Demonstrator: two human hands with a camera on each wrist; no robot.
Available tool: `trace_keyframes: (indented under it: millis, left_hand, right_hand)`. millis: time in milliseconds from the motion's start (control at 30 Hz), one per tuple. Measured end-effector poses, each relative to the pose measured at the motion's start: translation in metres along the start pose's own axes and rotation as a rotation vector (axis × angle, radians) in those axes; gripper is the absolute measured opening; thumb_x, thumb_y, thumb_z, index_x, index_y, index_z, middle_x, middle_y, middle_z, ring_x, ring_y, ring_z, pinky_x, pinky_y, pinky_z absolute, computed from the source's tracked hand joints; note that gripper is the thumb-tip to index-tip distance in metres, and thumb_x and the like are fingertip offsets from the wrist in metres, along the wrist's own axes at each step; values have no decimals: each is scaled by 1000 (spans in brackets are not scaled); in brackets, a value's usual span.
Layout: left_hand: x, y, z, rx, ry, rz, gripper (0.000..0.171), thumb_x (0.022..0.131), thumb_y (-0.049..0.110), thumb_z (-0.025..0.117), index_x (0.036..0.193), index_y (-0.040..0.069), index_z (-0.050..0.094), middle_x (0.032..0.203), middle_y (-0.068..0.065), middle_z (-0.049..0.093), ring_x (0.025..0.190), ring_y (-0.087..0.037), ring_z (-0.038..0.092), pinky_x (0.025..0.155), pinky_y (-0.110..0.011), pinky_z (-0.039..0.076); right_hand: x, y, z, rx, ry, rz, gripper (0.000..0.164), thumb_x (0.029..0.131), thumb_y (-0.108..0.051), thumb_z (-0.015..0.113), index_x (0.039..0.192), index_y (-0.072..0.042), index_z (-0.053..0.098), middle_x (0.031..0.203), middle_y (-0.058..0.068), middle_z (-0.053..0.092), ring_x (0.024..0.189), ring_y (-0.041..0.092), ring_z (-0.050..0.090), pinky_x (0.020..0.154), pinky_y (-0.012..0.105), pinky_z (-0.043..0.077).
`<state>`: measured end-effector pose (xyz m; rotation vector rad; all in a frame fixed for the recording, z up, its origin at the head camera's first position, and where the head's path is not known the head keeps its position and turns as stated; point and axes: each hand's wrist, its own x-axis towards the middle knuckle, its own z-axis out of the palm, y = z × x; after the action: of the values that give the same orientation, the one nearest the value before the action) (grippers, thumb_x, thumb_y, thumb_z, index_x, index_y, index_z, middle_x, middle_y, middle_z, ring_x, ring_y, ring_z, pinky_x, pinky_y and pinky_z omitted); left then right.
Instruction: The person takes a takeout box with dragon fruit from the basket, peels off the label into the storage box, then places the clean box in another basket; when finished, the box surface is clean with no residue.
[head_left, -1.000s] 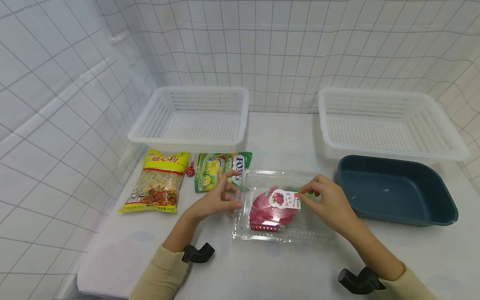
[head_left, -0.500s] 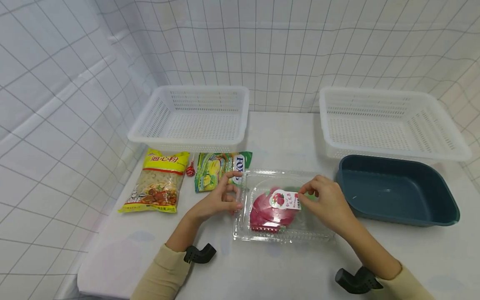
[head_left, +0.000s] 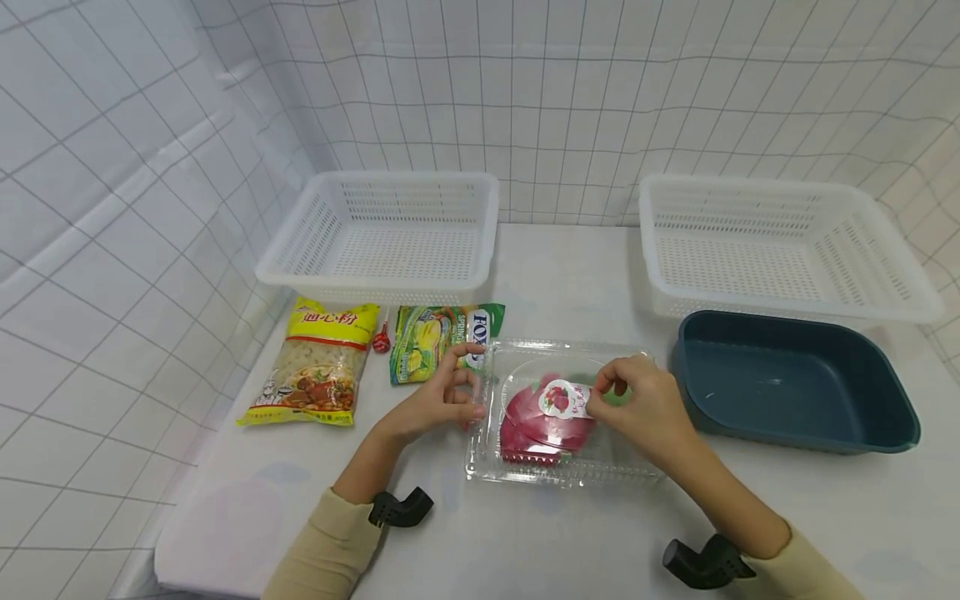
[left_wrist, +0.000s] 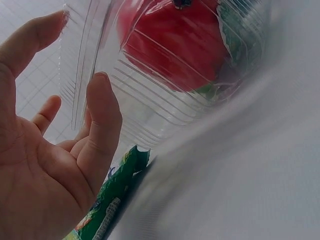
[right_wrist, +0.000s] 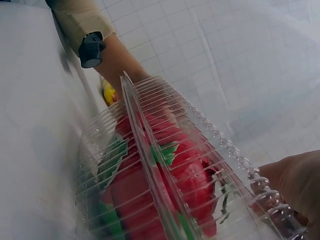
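Observation:
A clear plastic clamshell box (head_left: 558, 467) lies on the table, with a red dragon fruit (head_left: 528, 421) with green leaf tips inside. On its lid is a white label (head_left: 564, 399) with a fruit picture. At the box's left edge, my left hand (head_left: 438, 402) holds the rim between thumb and fingers; the left wrist view shows the thumb (left_wrist: 103, 112) against the rim. My right hand (head_left: 645, 408) pinches the label's right end over the lid, hiding that end. In the right wrist view, part of the right hand (right_wrist: 295, 182) shows beyond the lid's ridged edge.
Left of the box lie a green FOX'S candy bag (head_left: 427, 337), a red lollipop (head_left: 381, 340) and a yellow-ended pasta bag (head_left: 318, 367). Two white baskets (head_left: 375, 293) (head_left: 795, 308) stand behind. A dark blue tub (head_left: 795, 442) is at the right.
My right hand has shifted slightly left with its fingertips on the label, covering more of the label's right end. The left hand and the box have stayed in place.

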<state>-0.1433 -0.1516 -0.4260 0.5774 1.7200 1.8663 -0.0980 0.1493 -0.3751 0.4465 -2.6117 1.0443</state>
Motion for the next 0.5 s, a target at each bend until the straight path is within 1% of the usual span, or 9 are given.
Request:
trace_keyframes:
  millis: [67, 167, 233, 333, 433, 500]
  left_hand:
    - [0, 0, 0, -4, 0, 2, 84, 83, 21, 77, 144, 17, 18, 96, -14, 46, 66, -15, 58, 60, -25, 49]
    - [0, 1, 1, -6, -2, 2, 85, 83, 22, 77, 144, 17, 18, 96, -13, 45, 66, -15, 58, 60, -25, 49]
    - [0, 1, 1, -4, -2, 1, 84, 83, 22, 77, 143, 18, 19, 96, -12, 45, 65, -15, 57, 61, -25, 48]
    - [0, 1, 2, 0, -2, 4, 83, 84, 22, 77, 143, 18, 19, 96, -12, 45, 65, -15, 57, 61, -25, 48]
    - [0, 2, 1, 3, -4, 10, 82, 84, 21, 76, 143, 17, 19, 95, -12, 44, 65, -15, 56, 61, -25, 48]
    - [0, 2, 1, 1, -6, 15, 82, 84, 21, 76, 143, 17, 19, 95, -12, 43, 64, -15, 56, 61, -25, 48]
  right_hand:
    - [0, 0, 1, -5, 31, -47, 18, 70, 2, 72, 73, -13, 62, 69, -3, 52, 66, 12, 47, 53, 25, 39]
    - [-1, 1, 2, -13, 63, -80, 20, 70, 4, 72, 74, -13, 63, 69, -3, 53, 65, 11, 46, 52, 24, 38]
    - [-1, 2, 2, -12, 75, -88, 21, 70, 5, 73, 74, -13, 63, 70, -3, 53, 65, 10, 47, 53, 25, 38]
    - [-2, 2, 1, -8, 85, -97, 20, 71, 5, 73, 76, -13, 64, 70, -5, 55, 65, 10, 50, 57, 29, 43]
    - [-3, 2, 0, 16, 81, -89, 19, 73, 4, 74, 78, -12, 65, 71, -6, 59, 66, 10, 55, 60, 30, 47]
    - [-4, 1, -2, 35, 74, -74, 19, 74, 4, 74, 81, -11, 65, 72, -7, 62, 66, 10, 57, 61, 29, 48]
